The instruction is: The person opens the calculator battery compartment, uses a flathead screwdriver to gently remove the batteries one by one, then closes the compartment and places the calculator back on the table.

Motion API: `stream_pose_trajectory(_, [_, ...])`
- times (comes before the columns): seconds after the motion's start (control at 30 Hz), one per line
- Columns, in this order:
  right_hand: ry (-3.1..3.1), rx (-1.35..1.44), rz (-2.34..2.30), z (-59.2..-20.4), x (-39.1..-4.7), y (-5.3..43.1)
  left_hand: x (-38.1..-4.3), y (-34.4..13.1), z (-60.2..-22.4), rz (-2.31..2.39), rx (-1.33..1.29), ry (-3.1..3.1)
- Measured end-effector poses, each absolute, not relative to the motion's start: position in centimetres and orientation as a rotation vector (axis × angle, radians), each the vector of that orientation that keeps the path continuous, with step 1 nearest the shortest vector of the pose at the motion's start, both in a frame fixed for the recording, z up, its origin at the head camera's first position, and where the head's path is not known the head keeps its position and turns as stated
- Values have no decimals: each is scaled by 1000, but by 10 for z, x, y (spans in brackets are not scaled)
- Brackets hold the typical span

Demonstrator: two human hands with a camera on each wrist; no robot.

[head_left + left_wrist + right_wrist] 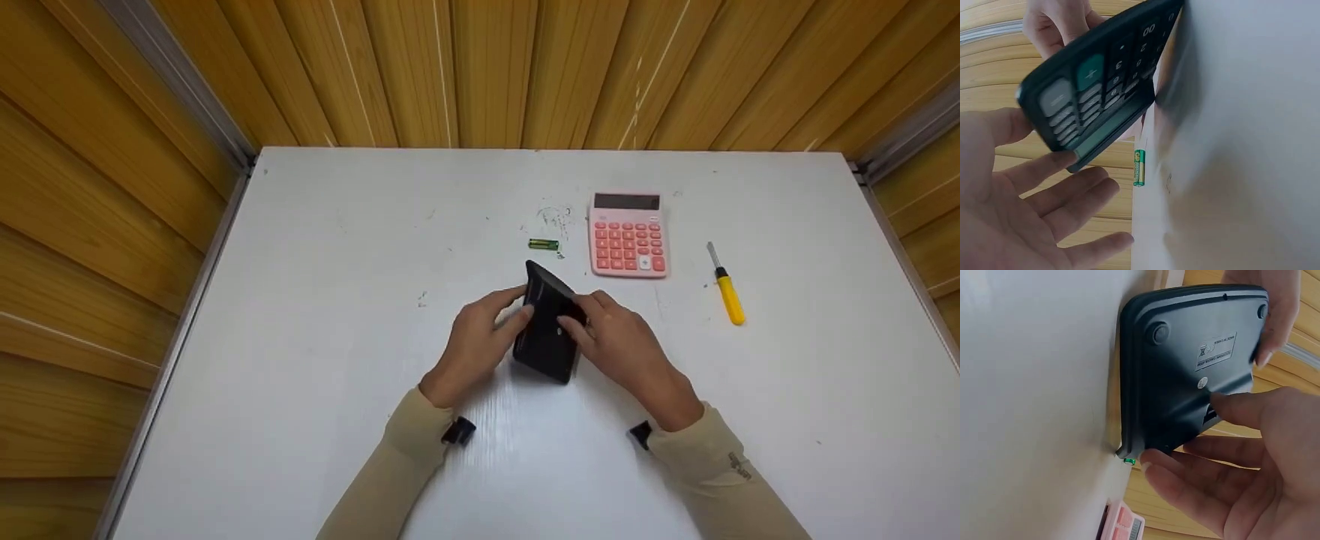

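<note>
A black calculator [546,341] is tilted up on edge above the table, between both hands. Its number keys face the left wrist camera; its back, with a label [1216,351] and round feet, faces the right wrist camera. My left hand [480,337] pinches one edge of it between thumb and forefinger, while the other fingers stay spread. With my right hand [626,341] I hold the opposite side, the thumb [1238,408] lying on the back beside a small dark slot [1210,414], the other fingers at the edge.
A green battery [543,244] lies just beyond the black calculator. Farther right are a pink calculator [628,240] and a yellow-handled screwdriver [729,296], all on the white table [337,300]. Wood-look panels [487,75] stand behind the table and along its sides.
</note>
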State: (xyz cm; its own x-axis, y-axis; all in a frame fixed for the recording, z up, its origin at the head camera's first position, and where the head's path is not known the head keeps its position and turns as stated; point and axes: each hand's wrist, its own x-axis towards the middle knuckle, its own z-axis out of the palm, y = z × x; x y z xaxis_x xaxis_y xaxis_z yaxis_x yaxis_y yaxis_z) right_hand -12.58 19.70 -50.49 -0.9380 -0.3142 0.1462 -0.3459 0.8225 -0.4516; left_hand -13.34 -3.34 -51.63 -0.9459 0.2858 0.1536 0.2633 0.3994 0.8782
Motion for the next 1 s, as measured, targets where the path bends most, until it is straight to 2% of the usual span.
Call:
stream_pose_trajectory(0.4, [-3026, 390, 1021, -504, -127, 196, -134, -28, -519, 1721, 664, 2515])
stream_pose_trajectory(1.0, [-3007, 233, 1347, -496, -124, 192, -132, -22, -529, 1549, 661, 2553])
